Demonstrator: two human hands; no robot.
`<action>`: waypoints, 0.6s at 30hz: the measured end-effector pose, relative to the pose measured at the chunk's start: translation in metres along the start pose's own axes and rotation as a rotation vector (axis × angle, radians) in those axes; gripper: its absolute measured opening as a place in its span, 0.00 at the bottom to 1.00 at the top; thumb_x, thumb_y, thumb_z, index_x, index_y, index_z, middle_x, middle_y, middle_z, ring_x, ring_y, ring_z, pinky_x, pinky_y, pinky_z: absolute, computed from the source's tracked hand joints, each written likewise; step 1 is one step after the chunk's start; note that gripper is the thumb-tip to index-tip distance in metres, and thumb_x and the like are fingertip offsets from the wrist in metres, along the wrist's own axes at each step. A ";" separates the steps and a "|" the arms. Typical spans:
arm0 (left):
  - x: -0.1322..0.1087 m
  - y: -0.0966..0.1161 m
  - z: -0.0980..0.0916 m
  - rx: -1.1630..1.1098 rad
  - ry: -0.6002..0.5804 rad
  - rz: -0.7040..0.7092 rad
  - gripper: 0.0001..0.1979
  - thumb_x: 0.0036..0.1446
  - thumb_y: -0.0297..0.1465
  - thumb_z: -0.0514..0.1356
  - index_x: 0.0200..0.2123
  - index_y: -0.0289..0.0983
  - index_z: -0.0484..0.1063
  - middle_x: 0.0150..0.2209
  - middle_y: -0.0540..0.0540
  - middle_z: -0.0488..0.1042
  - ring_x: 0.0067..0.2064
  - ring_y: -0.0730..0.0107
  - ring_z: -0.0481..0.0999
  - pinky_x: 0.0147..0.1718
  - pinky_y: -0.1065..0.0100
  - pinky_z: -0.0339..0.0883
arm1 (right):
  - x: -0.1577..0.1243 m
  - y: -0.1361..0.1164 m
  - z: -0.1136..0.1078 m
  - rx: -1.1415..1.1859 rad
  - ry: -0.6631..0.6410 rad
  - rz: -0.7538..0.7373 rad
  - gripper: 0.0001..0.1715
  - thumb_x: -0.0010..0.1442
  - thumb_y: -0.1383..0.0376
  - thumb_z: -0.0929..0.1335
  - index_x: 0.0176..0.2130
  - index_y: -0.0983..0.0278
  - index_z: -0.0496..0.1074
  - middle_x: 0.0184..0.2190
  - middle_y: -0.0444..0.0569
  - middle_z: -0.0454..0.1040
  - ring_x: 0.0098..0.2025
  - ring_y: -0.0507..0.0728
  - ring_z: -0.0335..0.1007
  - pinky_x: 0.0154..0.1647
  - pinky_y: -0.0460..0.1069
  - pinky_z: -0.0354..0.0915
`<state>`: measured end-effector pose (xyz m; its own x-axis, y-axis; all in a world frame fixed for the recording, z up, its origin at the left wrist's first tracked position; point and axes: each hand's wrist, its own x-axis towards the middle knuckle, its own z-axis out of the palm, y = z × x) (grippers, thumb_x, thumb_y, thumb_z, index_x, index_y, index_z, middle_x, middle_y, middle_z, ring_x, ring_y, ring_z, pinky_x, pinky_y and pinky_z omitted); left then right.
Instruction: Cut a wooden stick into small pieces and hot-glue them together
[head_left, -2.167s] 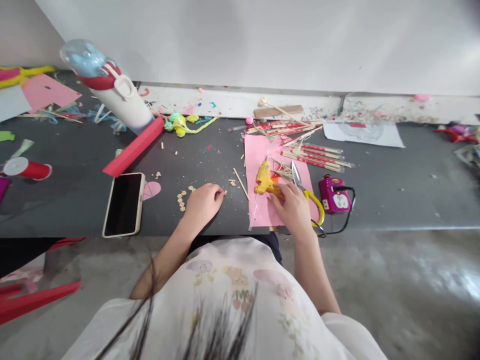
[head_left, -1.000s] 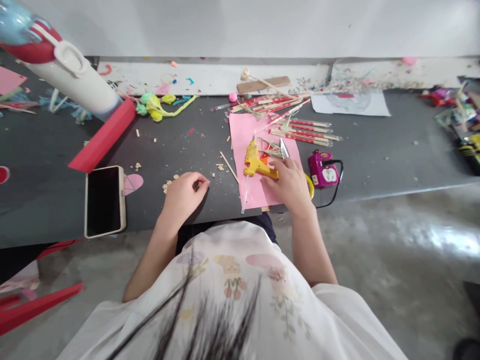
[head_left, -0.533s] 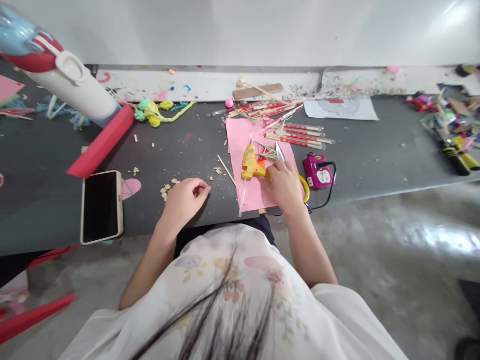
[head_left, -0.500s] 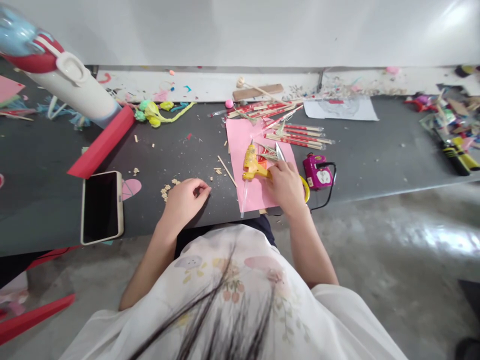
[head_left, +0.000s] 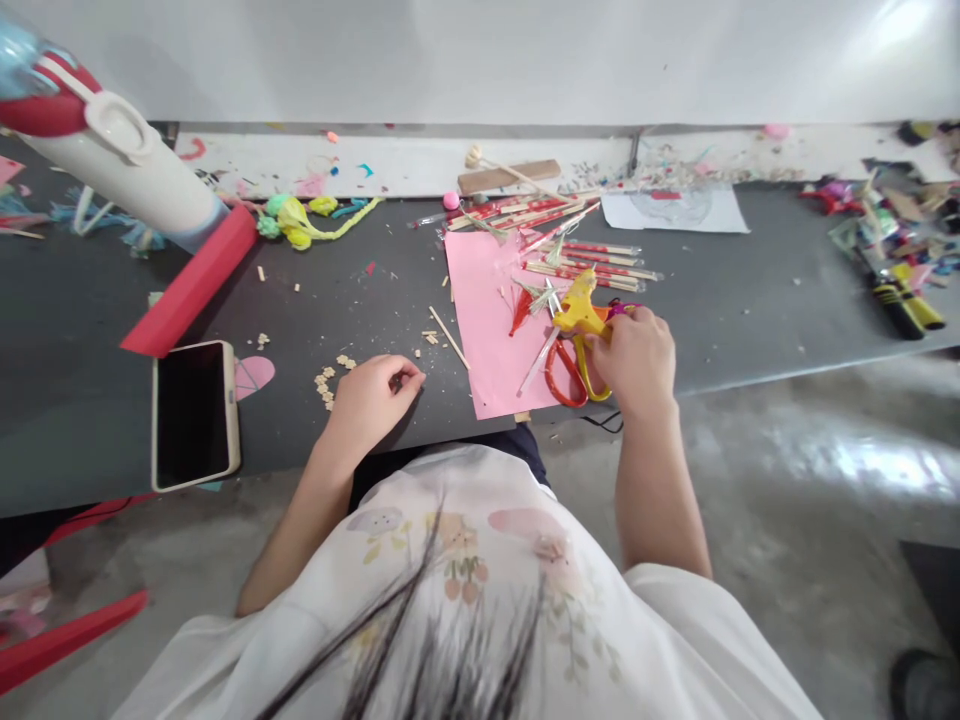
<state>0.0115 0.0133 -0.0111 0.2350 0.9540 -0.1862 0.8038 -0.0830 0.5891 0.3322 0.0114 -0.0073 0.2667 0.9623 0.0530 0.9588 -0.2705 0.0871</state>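
Note:
My right hand (head_left: pixel 636 362) is closed round the handle of a yellow glue gun (head_left: pixel 579 309), held up over the right edge of a pink paper sheet (head_left: pixel 484 325). A clear glue stick pokes out of the gun towards me. Scissors (head_left: pixel 568 368) with a red and a yellow handle lie on the sheet just left of that hand. My left hand (head_left: pixel 369 394) rests on the black table (head_left: pixel 90 400) with its fingers curled and thumb and forefinger pinched; what it pinches is too small to make out. Small wooden bits (head_left: pixel 328 376) lie just left of it.
A phone (head_left: pixel 192 411) lies face up at the near left edge. A white bottle (head_left: pixel 127 165) and a red folded card (head_left: pixel 189 293) sit at the back left. Red-wrapped chopsticks (head_left: pixel 592 258) lie behind the sheet. A thin wooden stick (head_left: pixel 448 336) lies beside it, and craft clutter (head_left: pixel 892 250) at the far right.
My right hand has lifted the glue gun off the pink sheet and carried it to the right, uncovering the scissors. My left hand has stayed put.

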 end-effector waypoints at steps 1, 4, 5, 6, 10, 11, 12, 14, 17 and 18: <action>0.000 0.000 0.000 0.002 -0.001 0.002 0.08 0.57 0.36 0.58 0.33 0.40 0.75 0.31 0.49 0.76 0.32 0.70 0.72 0.32 0.69 0.60 | 0.000 -0.001 0.001 -0.006 -0.006 -0.001 0.18 0.59 0.62 0.63 0.40 0.73 0.74 0.42 0.65 0.71 0.43 0.65 0.65 0.44 0.57 0.62; 0.000 0.001 0.001 0.007 -0.006 0.010 0.08 0.57 0.36 0.57 0.33 0.39 0.75 0.31 0.49 0.76 0.33 0.69 0.72 0.32 0.69 0.60 | 0.000 -0.003 0.004 -0.021 -0.019 0.015 0.18 0.58 0.62 0.63 0.41 0.73 0.74 0.43 0.67 0.72 0.43 0.66 0.65 0.42 0.57 0.62; 0.000 0.001 0.001 0.007 -0.008 0.011 0.08 0.57 0.36 0.57 0.33 0.39 0.75 0.31 0.49 0.76 0.33 0.69 0.72 0.32 0.69 0.60 | 0.000 -0.003 0.005 -0.024 -0.027 0.027 0.18 0.58 0.62 0.63 0.41 0.74 0.74 0.43 0.67 0.72 0.43 0.66 0.65 0.42 0.57 0.62; 0.000 0.001 0.001 0.008 -0.012 0.012 0.08 0.57 0.36 0.57 0.33 0.39 0.75 0.31 0.49 0.76 0.33 0.69 0.72 0.32 0.69 0.59 | 0.001 -0.003 0.005 -0.027 -0.038 0.038 0.19 0.58 0.62 0.63 0.41 0.74 0.74 0.43 0.67 0.72 0.43 0.67 0.65 0.41 0.57 0.62; 0.000 0.002 0.000 0.010 -0.019 0.002 0.08 0.57 0.35 0.57 0.33 0.39 0.75 0.31 0.48 0.76 0.33 0.69 0.72 0.32 0.69 0.59 | 0.001 -0.002 0.005 -0.036 -0.061 0.061 0.20 0.58 0.61 0.64 0.41 0.75 0.74 0.43 0.68 0.73 0.44 0.68 0.67 0.42 0.56 0.62; 0.000 0.003 0.000 0.008 -0.021 0.001 0.08 0.57 0.35 0.57 0.33 0.39 0.75 0.32 0.48 0.77 0.33 0.69 0.72 0.32 0.69 0.60 | 0.000 -0.002 0.005 -0.036 -0.061 0.060 0.20 0.57 0.61 0.64 0.41 0.75 0.75 0.43 0.68 0.73 0.44 0.68 0.68 0.42 0.56 0.63; 0.000 0.003 0.001 0.006 -0.025 0.002 0.09 0.57 0.36 0.57 0.33 0.39 0.75 0.32 0.48 0.77 0.33 0.69 0.72 0.32 0.69 0.60 | 0.000 -0.002 0.005 -0.035 -0.059 0.058 0.21 0.57 0.60 0.64 0.40 0.75 0.75 0.42 0.68 0.73 0.43 0.68 0.68 0.41 0.56 0.63; 0.000 0.003 0.001 0.001 -0.034 0.007 0.09 0.57 0.36 0.57 0.33 0.39 0.75 0.33 0.47 0.77 0.33 0.68 0.72 0.32 0.68 0.60 | -0.001 -0.002 0.006 -0.030 -0.049 0.051 0.21 0.57 0.59 0.64 0.39 0.75 0.76 0.40 0.68 0.74 0.41 0.68 0.69 0.39 0.56 0.63; 0.001 0.002 0.003 -0.007 -0.035 0.017 0.10 0.57 0.36 0.56 0.33 0.40 0.75 0.34 0.47 0.77 0.33 0.68 0.72 0.33 0.68 0.61 | -0.003 -0.002 0.008 -0.032 -0.032 0.038 0.22 0.58 0.59 0.63 0.37 0.74 0.77 0.38 0.67 0.74 0.39 0.67 0.69 0.37 0.56 0.63; 0.001 0.002 0.003 -0.011 -0.034 0.019 0.09 0.57 0.36 0.56 0.33 0.40 0.75 0.34 0.47 0.77 0.33 0.68 0.72 0.33 0.68 0.61 | -0.003 -0.002 0.009 -0.036 -0.029 0.037 0.23 0.58 0.58 0.62 0.37 0.74 0.77 0.37 0.67 0.74 0.39 0.66 0.69 0.37 0.56 0.63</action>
<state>0.0151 0.0129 -0.0122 0.2686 0.9419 -0.2015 0.7929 -0.0975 0.6014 0.3300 0.0090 -0.0162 0.3056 0.9518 0.0277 0.9440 -0.3066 0.1216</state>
